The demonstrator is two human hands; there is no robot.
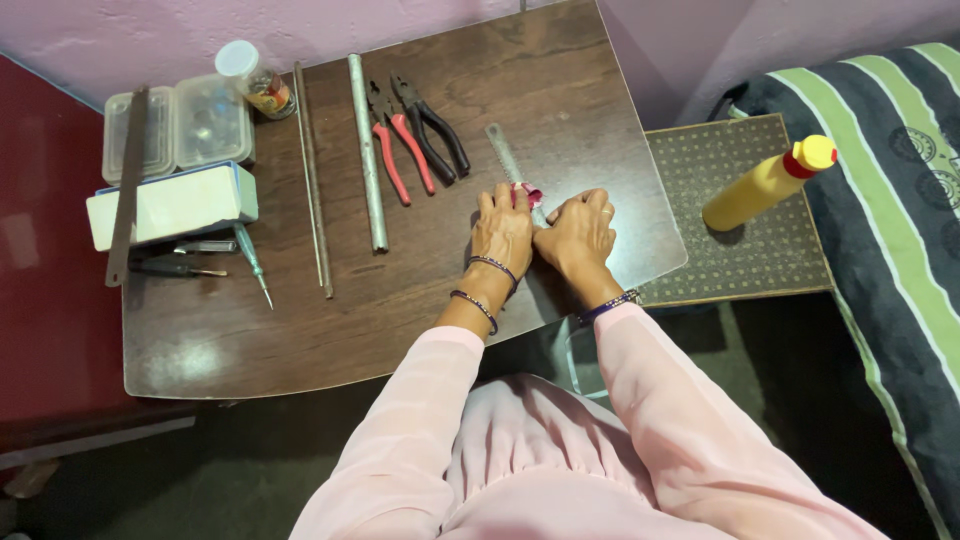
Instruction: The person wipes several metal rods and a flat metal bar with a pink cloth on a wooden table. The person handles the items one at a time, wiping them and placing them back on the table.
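Observation:
Both my hands rest side by side on a dark wooden table (300, 330). My left hand (502, 230) and my right hand (578, 232) press on a small pink piece (530, 192) that lies against a long grey serrated blade (506, 155). The fingers of both hands curl down over these; how much of the pink piece lies under them is hidden. Bangles ring both wrists.
Red-handled pliers (398, 145), black-handled pliers (437, 128), a metal rod (367, 150), a thin rod (312, 180), a small screwdriver (252, 262), clear boxes (180, 125), a white box (170, 205), a jar (255, 80). A yellow bottle (765, 185) lies on a patterned mat (735, 260).

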